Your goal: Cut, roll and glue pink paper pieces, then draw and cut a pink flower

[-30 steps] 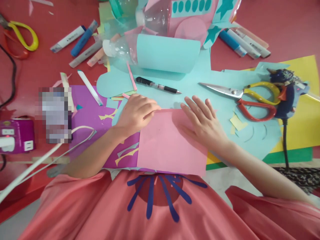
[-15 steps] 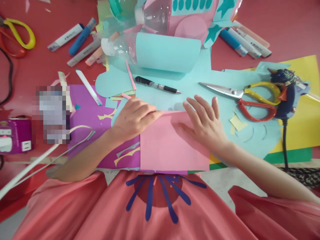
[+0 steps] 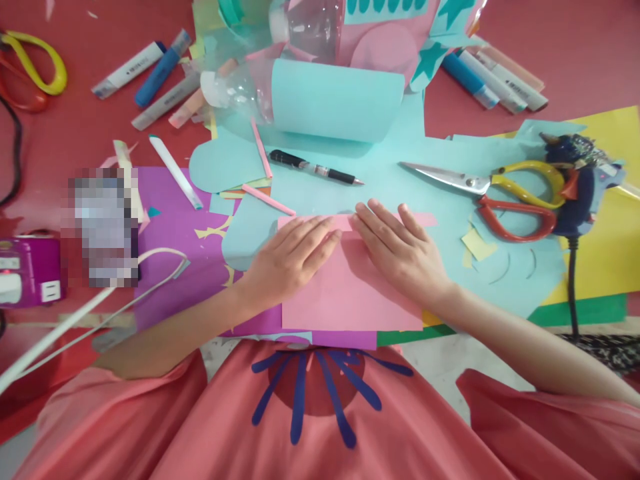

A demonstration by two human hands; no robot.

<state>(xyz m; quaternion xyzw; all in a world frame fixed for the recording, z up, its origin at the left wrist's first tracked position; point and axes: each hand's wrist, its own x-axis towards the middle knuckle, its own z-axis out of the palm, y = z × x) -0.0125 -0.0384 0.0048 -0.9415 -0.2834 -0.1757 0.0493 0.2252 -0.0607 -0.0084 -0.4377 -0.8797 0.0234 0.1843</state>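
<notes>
A pink sheet of paper (image 3: 350,300) lies flat in front of me, partly over purple paper (image 3: 165,280) and light blue paper (image 3: 460,293). My left hand (image 3: 295,257) rests on its upper left part, palm down, fingers stretched out. On the upper right part lies my right hand (image 3: 397,250), also flat with its fingers extended. A pink strip (image 3: 425,219) runs along the sheet's top edge, partly hidden under both hands. Just beyond the fingers are a black pen (image 3: 317,168) and a thin rolled pink strip (image 3: 269,200).
Scissors (image 3: 450,179) and a dark blue glue gun (image 3: 580,193) lie at the right. A bottle wrapped in light blue paper (image 3: 337,100) lies across the back. Markers (image 3: 165,67) are at the back left, above a blurred-out object (image 3: 103,227) and a purple power box (image 3: 35,270).
Both hands have come down toward me onto the pink sheet, the left one also shifting right. The strip at the top edge now shows more, and the rolled pink strip is uncovered.
</notes>
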